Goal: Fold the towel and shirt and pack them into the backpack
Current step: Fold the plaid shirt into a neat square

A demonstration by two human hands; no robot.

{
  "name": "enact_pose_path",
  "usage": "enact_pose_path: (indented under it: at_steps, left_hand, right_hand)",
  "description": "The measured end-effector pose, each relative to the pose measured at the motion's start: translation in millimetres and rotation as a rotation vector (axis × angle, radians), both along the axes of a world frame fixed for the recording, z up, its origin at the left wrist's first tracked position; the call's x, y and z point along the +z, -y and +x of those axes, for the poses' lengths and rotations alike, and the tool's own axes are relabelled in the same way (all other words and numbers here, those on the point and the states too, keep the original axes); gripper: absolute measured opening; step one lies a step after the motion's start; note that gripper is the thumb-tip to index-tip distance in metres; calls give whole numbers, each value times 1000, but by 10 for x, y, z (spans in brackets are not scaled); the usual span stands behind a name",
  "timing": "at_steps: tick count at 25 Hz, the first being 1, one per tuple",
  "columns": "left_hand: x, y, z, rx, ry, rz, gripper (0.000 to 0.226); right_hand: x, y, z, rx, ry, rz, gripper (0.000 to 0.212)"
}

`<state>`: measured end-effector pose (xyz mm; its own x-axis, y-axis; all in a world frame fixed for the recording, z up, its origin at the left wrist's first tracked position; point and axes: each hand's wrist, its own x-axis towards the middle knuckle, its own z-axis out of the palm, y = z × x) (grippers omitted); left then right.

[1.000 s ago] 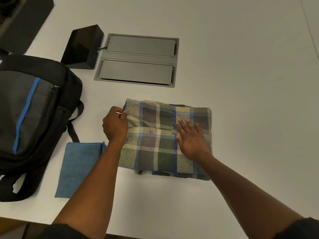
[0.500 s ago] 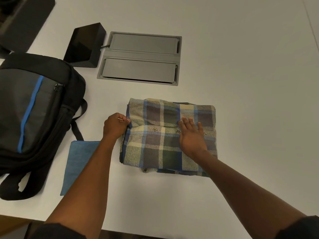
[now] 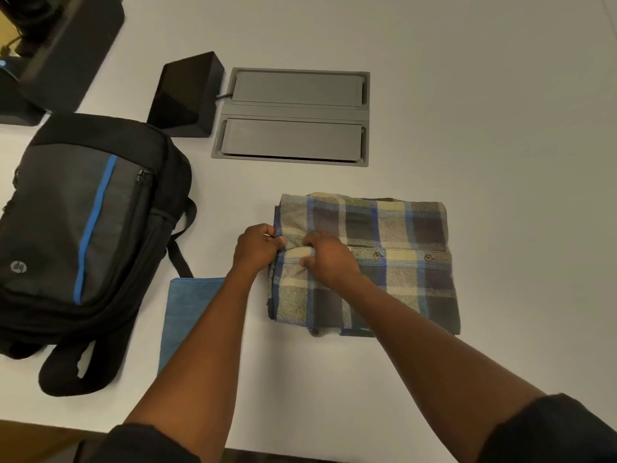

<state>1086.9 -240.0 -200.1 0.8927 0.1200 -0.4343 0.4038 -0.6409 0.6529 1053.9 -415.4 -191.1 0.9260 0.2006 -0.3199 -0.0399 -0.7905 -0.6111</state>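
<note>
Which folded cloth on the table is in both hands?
The plaid shirt: both the left hand and right hand pinch its left edge. The blue towel lies untouched.

surface: white table (image 3: 467, 95) | inset: grey cable hatch (image 3: 293, 116) | beside it: black box (image 3: 185, 95)

a folded plaid shirt (image 3: 384, 262) lies on the white tabletop (image 3: 500, 128). the left hand (image 3: 255, 247) pinches the shirt's left edge; the right hand (image 3: 329, 259) grips a fold just beside it, fingers (image 3: 309, 243) curled into the cloth. a folded blue towel (image 3: 187, 315) lies left of the shirt, partly under the left forearm. a black backpack (image 3: 83, 242) with a blue stripe lies at far left. a grey floor-box panel (image 3: 293, 116) and a black box (image 3: 185, 95) sit beyond.
</note>
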Motion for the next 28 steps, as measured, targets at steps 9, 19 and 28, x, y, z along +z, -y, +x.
enact_pose_path:
  at_steps: [9, 19, 28]
  left_hand:
    - [-78, -155, -26, -63, 6, -38, 12]
    - [232, 366, -436, -40, 441, 252, 41]
    - [-333, 1137, -725, -589, 196, 562, 84]
  right_hand:
    - [30, 93, 69, -161, -56, 428, 13]
    - [70, 270, -106, -197, 257, 19, 43]
    - [-293, 1620, -477, -16, 89, -501, 73]
